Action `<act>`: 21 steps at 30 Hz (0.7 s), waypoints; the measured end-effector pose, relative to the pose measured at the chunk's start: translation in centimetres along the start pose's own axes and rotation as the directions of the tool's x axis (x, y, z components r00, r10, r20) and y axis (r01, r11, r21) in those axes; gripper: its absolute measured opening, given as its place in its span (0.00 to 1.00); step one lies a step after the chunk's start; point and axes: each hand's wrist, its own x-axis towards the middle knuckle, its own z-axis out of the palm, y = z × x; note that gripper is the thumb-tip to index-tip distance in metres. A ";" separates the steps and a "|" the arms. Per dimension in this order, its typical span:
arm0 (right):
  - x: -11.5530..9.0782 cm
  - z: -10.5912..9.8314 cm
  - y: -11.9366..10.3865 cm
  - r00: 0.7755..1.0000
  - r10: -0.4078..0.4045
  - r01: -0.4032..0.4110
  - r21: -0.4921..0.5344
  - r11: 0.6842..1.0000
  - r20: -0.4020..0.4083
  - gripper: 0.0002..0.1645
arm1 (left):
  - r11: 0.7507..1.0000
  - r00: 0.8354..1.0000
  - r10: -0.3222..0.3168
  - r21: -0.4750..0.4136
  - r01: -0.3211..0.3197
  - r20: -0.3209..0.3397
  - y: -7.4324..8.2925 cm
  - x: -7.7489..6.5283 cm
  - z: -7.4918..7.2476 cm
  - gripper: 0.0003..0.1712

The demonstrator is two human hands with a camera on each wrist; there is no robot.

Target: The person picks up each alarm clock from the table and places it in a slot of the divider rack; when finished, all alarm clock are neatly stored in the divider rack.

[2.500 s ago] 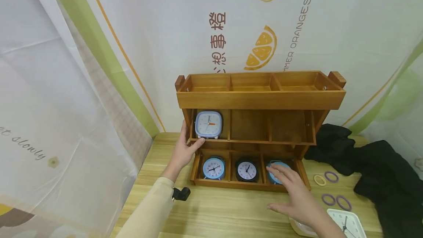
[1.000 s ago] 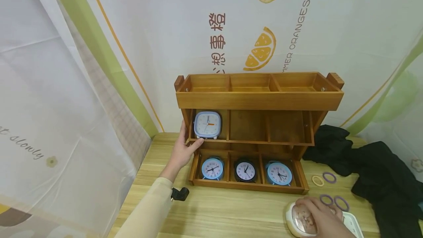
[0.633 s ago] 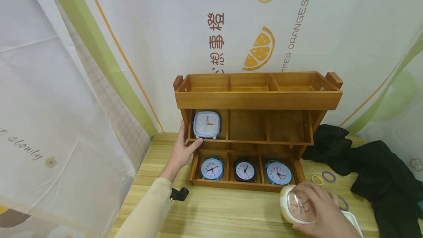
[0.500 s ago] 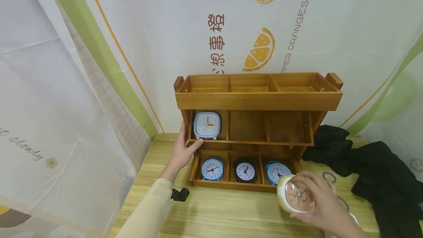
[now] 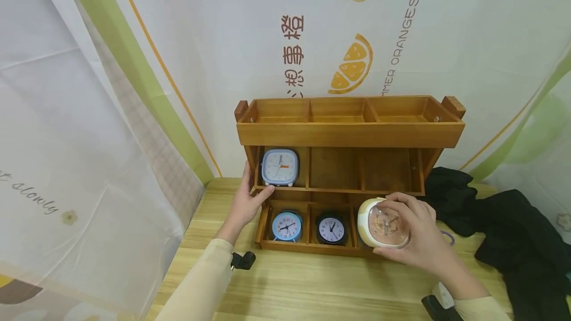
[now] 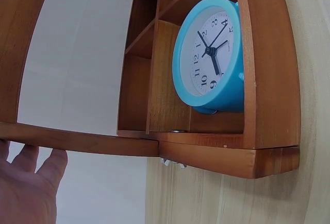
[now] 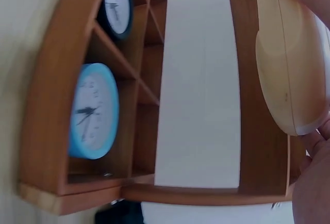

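Note:
A cream alarm clock (image 5: 384,227) with a brownish face is gripped by my right hand (image 5: 421,234), thumb below and fingers over the top. It is held in front of the right end of the three-tier wooden rack (image 5: 352,135), largely covering the blue clock in the bottom right compartment; the right wrist view shows that blue clock (image 7: 94,112). My left hand (image 5: 244,206) holds the rack's left side, thumb at the middle tier's front edge. Above that thumb, a lilac square clock (image 5: 280,167) stands in the middle tier. Below are a light-blue clock (image 5: 287,227) and a black clock (image 5: 331,229).
The top tier has three bare compartments, and two more in the middle tier hold nothing. A black cloth (image 5: 504,232) lies right of the rack, with a purple ring (image 5: 448,238) near it. A printed curtain (image 5: 178,38) hangs behind the wood-grain table (image 5: 312,286).
My right hand has reached down to the cream clock on the table, gripped it, and lifted it forward and left toward the rack. The left hand stays at the rack's side.

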 end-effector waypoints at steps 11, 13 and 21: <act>4.4 0.4 -0.4 0.999 0.003 -0.003 0.004 1.000 0.032 0.60 | 0.999 1.000 0.030 -0.017 -0.030 -0.005 0.1 0.1 -0.3 0.61; 5.1 0.5 -0.5 0.999 0.019 -0.019 0.000 1.000 0.041 0.58 | 1.000 1.000 0.025 -0.010 -0.025 -0.008 0.1 0.1 -0.3 0.62; 8.5 1.7 -0.5 0.999 0.010 -0.010 0.008 1.000 0.035 0.56 | 1.000 1.000 -0.004 0.024 0.004 0.000 0.0 0.0 -0.2 0.63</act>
